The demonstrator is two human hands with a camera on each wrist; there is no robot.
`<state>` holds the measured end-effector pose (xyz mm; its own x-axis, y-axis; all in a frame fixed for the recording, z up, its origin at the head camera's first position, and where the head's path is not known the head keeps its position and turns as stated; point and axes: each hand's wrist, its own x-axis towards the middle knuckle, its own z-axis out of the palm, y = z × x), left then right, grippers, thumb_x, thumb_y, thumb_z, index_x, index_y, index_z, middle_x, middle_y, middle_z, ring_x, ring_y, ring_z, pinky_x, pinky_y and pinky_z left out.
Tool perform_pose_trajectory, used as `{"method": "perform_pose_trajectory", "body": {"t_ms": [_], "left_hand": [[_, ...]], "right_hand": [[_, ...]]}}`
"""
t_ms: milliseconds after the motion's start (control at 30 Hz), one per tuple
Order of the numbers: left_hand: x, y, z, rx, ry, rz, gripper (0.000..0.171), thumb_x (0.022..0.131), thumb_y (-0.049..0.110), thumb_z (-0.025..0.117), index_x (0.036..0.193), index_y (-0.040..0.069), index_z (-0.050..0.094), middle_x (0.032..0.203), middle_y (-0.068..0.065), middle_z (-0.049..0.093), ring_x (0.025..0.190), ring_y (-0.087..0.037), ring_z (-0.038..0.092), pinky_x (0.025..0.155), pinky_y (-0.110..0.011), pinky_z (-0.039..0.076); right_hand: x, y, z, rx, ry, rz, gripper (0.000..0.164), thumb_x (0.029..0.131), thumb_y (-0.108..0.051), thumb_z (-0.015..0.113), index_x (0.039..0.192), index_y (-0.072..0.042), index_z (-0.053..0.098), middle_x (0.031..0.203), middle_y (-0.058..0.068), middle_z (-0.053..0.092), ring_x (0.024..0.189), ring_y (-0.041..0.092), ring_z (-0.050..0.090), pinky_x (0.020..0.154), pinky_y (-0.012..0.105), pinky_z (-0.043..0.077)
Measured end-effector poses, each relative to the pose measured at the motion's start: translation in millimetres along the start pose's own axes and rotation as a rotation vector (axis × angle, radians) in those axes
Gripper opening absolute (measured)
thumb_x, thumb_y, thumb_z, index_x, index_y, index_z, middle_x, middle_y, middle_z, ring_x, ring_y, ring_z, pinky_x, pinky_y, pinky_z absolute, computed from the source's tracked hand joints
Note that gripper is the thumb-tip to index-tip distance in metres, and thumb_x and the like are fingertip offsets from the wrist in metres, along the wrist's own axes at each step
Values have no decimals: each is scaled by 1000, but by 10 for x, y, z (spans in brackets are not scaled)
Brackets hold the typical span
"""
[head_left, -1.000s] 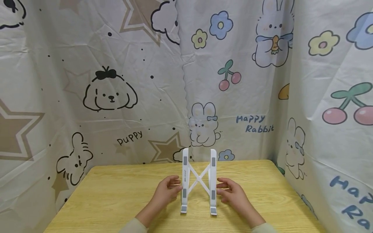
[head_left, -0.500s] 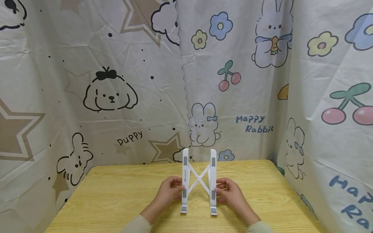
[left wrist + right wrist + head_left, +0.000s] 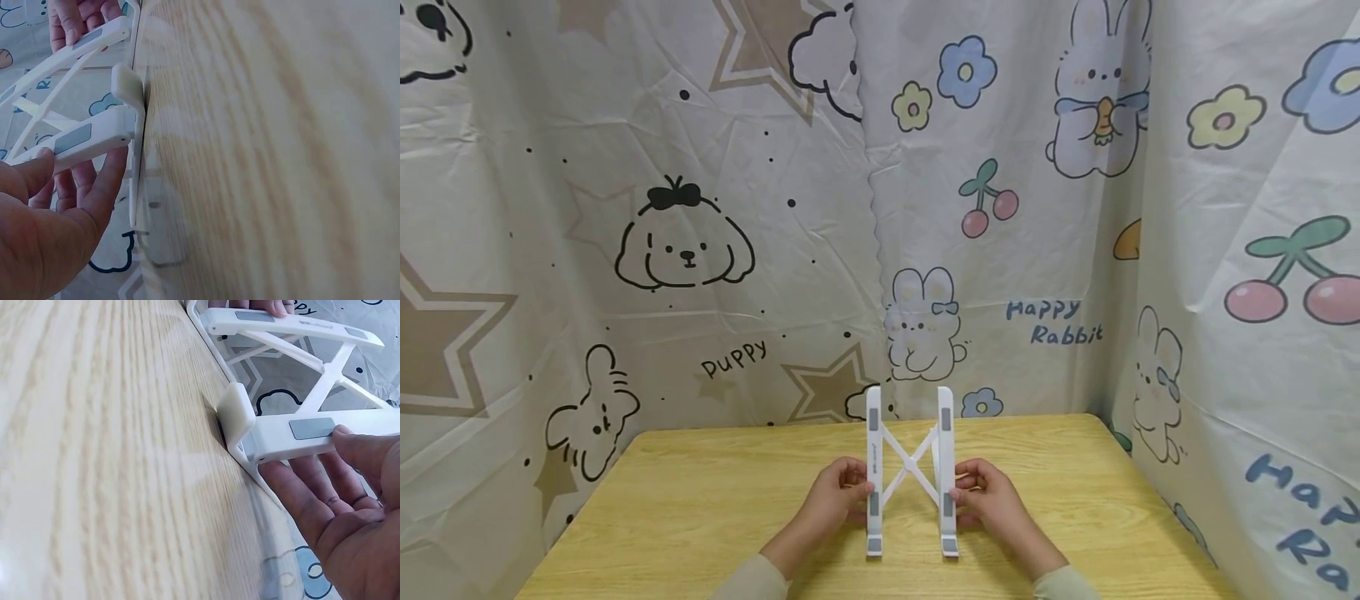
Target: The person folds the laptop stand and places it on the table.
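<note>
A white folding laptop stand (image 3: 874, 458) stands raised on the table, its two side rails joined by an X of thin crossbars. Grey pads (image 3: 312, 429) sit on the rails, and small upturned lips end them at the front. My left hand (image 3: 835, 496) grips the left rail at its lower part, thumb on the upper face beside a pad and fingers beneath, as the left wrist view shows. On the other side, my right hand (image 3: 996, 500) holds the right rail the same way. In the right wrist view, the index fingertip touches the rail's underside near the front lip (image 3: 236, 415).
The stand rests on a light wood-grain table (image 3: 715, 500). A cream curtain (image 3: 820, 250) printed with puppies, rabbits, flowers and cherries hangs behind the table and along both sides.
Both hands have come inward from beside the stand and taken hold of its rails, thumbs now on the rails' faces. The stand has shifted very slightly in the head view.
</note>
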<state>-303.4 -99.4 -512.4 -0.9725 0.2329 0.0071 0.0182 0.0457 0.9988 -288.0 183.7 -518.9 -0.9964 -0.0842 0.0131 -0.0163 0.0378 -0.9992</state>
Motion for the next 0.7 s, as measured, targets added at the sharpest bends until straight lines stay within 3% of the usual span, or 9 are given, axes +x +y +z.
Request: {"method": "perform_pose_trajectory", "body": {"t_ms": [367,533,700], "left_hand": [[-166,0,-77,-15,-36,-1,24,98,3,67,118,-3,55,101,-10,57,89,-20,63,72,-49,64],[-184,8,-72,9,-12,12,25,96,1,69,116,-4,57,101,-10,59,88,-19,63,71,-50,64],[-219,21,-42,-25,-4,16,27,92,-6,70,115,-8,57,100,-11,59,85,-18,64,69,-52,64]], "right_hand": [[-7,12,-20,-8,-119,-8,40,92,2,72,127,7,52,98,13,62,83,24,69,71,51,64],[-36,-2,-12,-19,-125,-5,41,91,2,73,127,7,52,98,13,62,83,23,69,71,52,64],[-73,-40,17,-36,-109,9,43,88,9,72,126,6,51,97,14,62,81,23,68,68,52,64]]}}
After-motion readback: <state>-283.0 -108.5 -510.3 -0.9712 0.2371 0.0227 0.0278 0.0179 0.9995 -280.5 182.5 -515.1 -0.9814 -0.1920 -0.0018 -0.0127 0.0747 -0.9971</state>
